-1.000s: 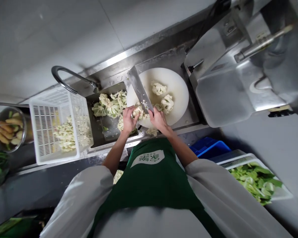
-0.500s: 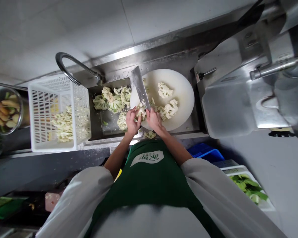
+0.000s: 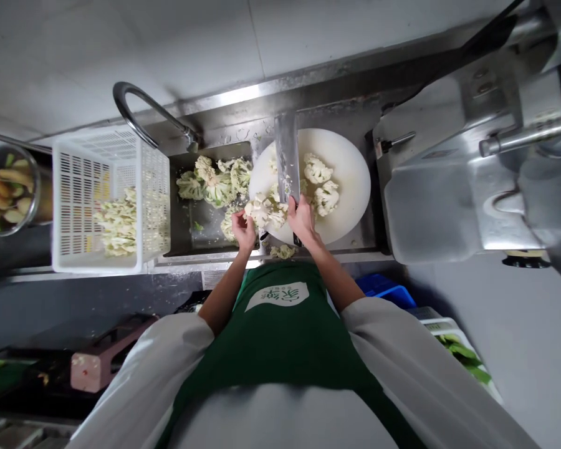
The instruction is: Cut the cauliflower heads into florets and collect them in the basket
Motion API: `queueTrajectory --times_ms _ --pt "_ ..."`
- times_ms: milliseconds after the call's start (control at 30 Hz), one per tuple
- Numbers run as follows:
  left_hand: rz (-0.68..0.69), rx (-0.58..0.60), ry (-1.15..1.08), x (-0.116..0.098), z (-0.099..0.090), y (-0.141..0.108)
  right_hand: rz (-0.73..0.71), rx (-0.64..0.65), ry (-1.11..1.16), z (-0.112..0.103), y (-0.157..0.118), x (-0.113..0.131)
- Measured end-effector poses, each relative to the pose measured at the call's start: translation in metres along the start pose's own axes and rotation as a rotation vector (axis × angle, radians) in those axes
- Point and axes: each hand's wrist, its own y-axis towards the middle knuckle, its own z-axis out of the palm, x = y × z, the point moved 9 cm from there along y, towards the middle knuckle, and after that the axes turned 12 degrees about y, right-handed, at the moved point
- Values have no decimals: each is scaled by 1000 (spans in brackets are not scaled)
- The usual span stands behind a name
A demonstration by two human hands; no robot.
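Note:
My right hand (image 3: 302, 219) is wrapped round the handle of a cleaver (image 3: 287, 146), whose broad blade points away from me over the round white cutting board (image 3: 350, 206). White crumbs stick to the blade near the handle. Left of the cleaver, my left hand (image 3: 244, 229) pinches the left edge of a cauliflower piece (image 3: 264, 211) at the board's near left rim. Two cut cauliflower florets (image 3: 327, 197) lie on the board right of the blade. Part of the board is hidden behind the cleaver and the hand.
Several cauliflower heads (image 3: 219, 189) fill the sink basin (image 3: 201, 237) on the left. Beyond it stands a white plastic basket (image 3: 143, 255) with cut cauliflower inside. A curved faucet (image 3: 135, 93) overhangs the basin. A metal machine (image 3: 430, 212) stands right of the board.
The cleaver has swung from leaning left to nearly straight ahead, moving right with my right hand. My left hand has shifted slightly left, and the cauliflower piece now shows more fully between the hands.

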Motion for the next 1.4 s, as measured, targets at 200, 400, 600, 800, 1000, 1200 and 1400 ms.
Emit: queueTrajectory --times_ms 200,400,600,800,1000,1200,1400 --pt "-13 -55 -26 -6 -3 -18 -2 -16 -35 -3 -47 7" --pt "19 -107 -10 -8 -10 -43 18 -3 -96 0 -85 2" --pt "8 -36 86 -9 -10 -50 57 55 -147 23 -97 -18" --pt "-107 37 88 9 -7 -60 66 15 -53 45 -72 -37" --pt "-532 66 -454 62 13 -56 7 -161 199 24 -53 -45" --pt "-644 241 -602 74 31 -50 89 -252 527 -11 -55 -55" --pt "-522 284 -566 64 47 -48 76 -334 613 -46 -71 -44"
